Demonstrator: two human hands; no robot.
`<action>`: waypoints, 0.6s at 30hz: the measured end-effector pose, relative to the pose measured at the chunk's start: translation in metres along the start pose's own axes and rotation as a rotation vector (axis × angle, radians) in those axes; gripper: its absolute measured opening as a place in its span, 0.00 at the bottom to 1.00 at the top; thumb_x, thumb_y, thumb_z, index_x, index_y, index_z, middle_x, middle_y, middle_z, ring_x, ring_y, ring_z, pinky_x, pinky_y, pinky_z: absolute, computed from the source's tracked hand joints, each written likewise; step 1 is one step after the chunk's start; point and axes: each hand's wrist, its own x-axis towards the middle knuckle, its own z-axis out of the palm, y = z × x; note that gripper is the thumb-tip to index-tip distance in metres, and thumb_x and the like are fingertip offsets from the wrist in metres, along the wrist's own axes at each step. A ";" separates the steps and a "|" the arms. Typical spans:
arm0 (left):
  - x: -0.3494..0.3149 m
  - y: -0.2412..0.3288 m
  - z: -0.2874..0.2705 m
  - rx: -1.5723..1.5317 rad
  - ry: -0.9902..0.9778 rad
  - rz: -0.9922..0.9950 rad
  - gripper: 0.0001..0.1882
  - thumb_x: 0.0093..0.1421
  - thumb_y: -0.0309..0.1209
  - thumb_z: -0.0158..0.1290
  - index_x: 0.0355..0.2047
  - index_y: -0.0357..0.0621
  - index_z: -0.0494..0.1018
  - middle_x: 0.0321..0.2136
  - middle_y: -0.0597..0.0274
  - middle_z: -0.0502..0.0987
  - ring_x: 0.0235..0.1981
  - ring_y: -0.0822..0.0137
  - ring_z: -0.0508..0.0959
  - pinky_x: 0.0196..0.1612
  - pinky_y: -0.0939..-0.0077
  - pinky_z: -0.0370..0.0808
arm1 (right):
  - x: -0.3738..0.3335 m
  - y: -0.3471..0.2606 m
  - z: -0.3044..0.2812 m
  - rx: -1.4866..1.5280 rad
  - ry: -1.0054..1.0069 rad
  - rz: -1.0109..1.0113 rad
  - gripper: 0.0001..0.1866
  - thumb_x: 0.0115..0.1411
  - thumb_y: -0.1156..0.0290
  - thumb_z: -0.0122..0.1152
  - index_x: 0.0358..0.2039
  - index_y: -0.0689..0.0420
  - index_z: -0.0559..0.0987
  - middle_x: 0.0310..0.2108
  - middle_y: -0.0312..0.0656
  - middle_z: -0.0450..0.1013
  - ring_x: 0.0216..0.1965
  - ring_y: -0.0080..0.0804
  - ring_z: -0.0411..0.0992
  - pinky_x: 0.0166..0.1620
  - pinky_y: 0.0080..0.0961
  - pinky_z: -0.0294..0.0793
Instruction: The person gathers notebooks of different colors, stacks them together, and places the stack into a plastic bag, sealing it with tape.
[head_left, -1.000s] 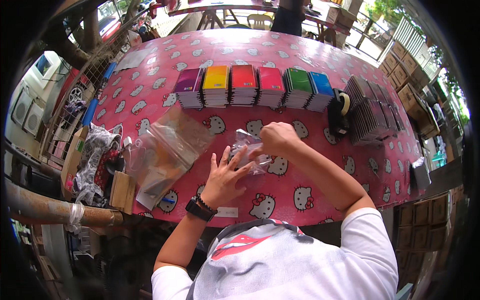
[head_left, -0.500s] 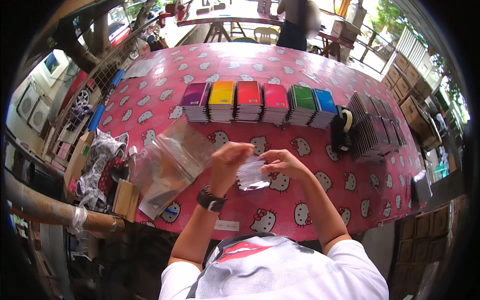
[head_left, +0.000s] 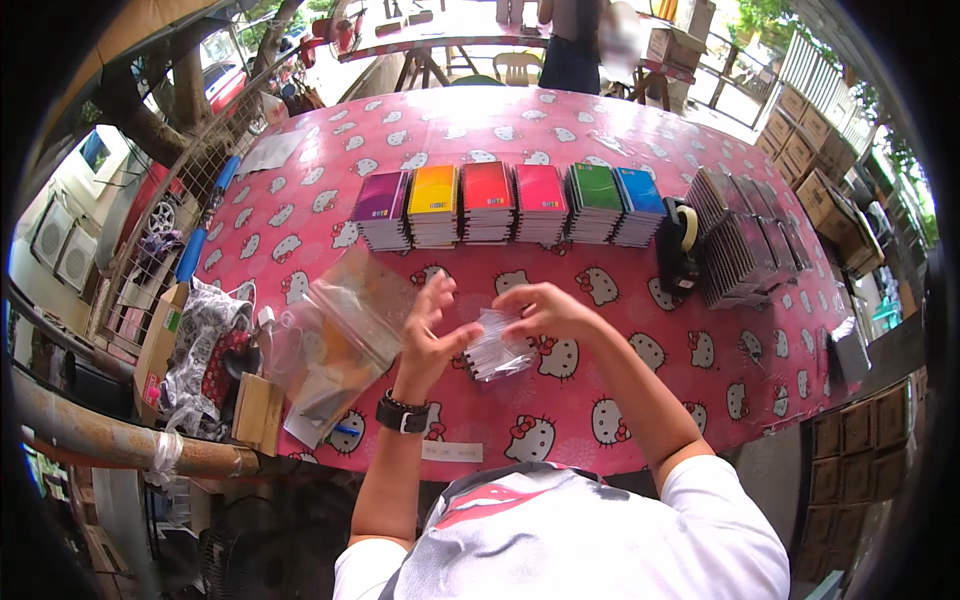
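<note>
A small spiral-bound notebook bundle [head_left: 500, 358], white on top and covered in shiny clear plastic, lies on the pink table in front of me. To its left my left hand [head_left: 430, 328] is raised with fingers spread, its thumb reaching toward the plastic. My right hand [head_left: 550, 312] curves over the bundle's far right corner, thumb and forefinger apart; whether it touches the plastic is hard to tell. Left of my left hand lies a large clear plastic bag [head_left: 345, 320] with papers or sleeves in it. A paper strip [head_left: 452, 452] rests by the near edge.
Beyond my hands stand stacks of notebooks with purple [head_left: 382, 197], yellow, red, pink, green and blue [head_left: 638, 190] covers. A black tape dispenser [head_left: 678, 258] and dark stacked bundles [head_left: 745, 240] sit at right. A wooden block [head_left: 258, 413] is at left; a person [head_left: 572, 50] stands far back.
My left hand has drawn back from the bundle and opened, fingers now spread. My right hand has moved slightly left and up, its thumb and forefinger wider apart.
</note>
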 end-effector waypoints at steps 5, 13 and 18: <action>-0.019 -0.033 -0.017 -0.127 -0.255 -0.278 0.25 0.51 0.30 0.60 0.49 0.36 0.69 0.49 0.59 0.70 0.45 0.71 0.73 0.47 0.79 0.71 | 0.001 -0.001 0.022 -0.091 0.030 -0.225 0.13 0.52 0.71 0.61 0.40 0.54 0.80 0.40 0.36 0.75 0.43 0.28 0.70 0.49 0.30 0.67; -0.047 -0.010 0.000 0.737 -0.191 0.455 0.18 0.47 0.37 0.61 0.39 0.48 0.76 0.46 0.64 0.75 0.55 0.62 0.68 0.62 0.56 0.49 | -0.054 -0.011 0.028 -0.517 0.083 -0.411 0.32 0.42 0.59 0.70 0.51 0.45 0.73 0.60 0.39 0.59 0.60 0.45 0.56 0.59 0.44 0.55; -0.053 -0.025 0.004 0.598 -0.069 0.444 0.08 0.48 0.31 0.60 0.31 0.49 0.78 0.38 0.66 0.79 0.47 0.65 0.75 0.59 0.60 0.58 | -0.062 0.002 0.059 -0.383 0.372 -0.360 0.22 0.42 0.62 0.71 0.39 0.51 0.77 0.57 0.40 0.63 0.60 0.45 0.57 0.57 0.41 0.58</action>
